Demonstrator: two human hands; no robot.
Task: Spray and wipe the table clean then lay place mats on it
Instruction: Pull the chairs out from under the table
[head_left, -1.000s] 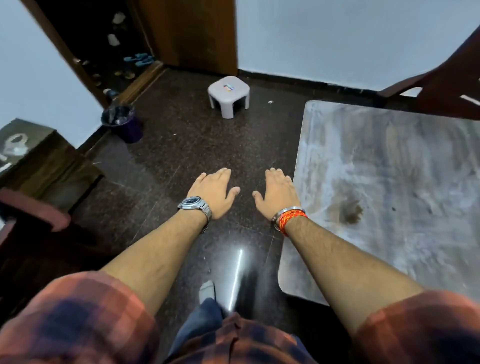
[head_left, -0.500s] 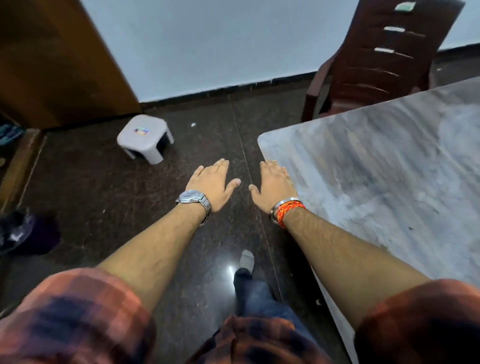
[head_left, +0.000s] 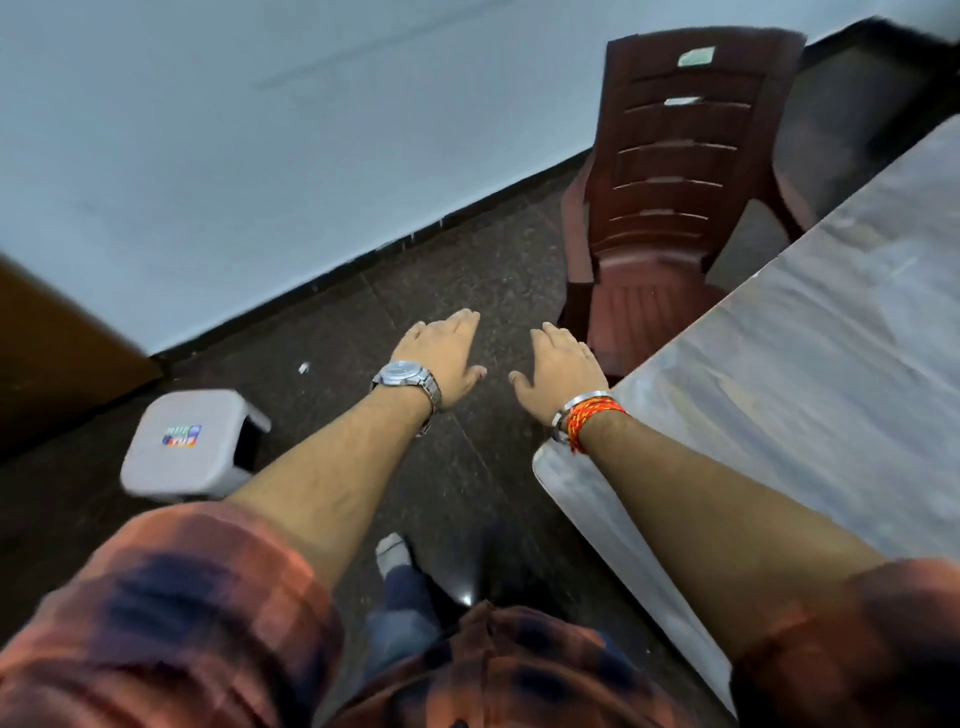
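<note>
Dark speckled floor (head_left: 415, 270) lay left of the grey marbled desk (head_left: 831, 364), whose top looked streaked. We held our left hand (head_left: 441, 358) and right hand (head_left: 563, 371) palm-down just off the desk's left edge, fingers (head_left: 460, 325) straight, relaxed and holding nothing. A brown plastic chair (head_left: 675, 182) stood against the desk's far-left side; a small grey stool (head_left: 189, 441) sat well left of the desk.

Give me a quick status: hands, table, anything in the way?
Left hand, right hand both open, empty. Table on the right; no spray, cloth or mats in view. Chair stands beside its edge.
</note>
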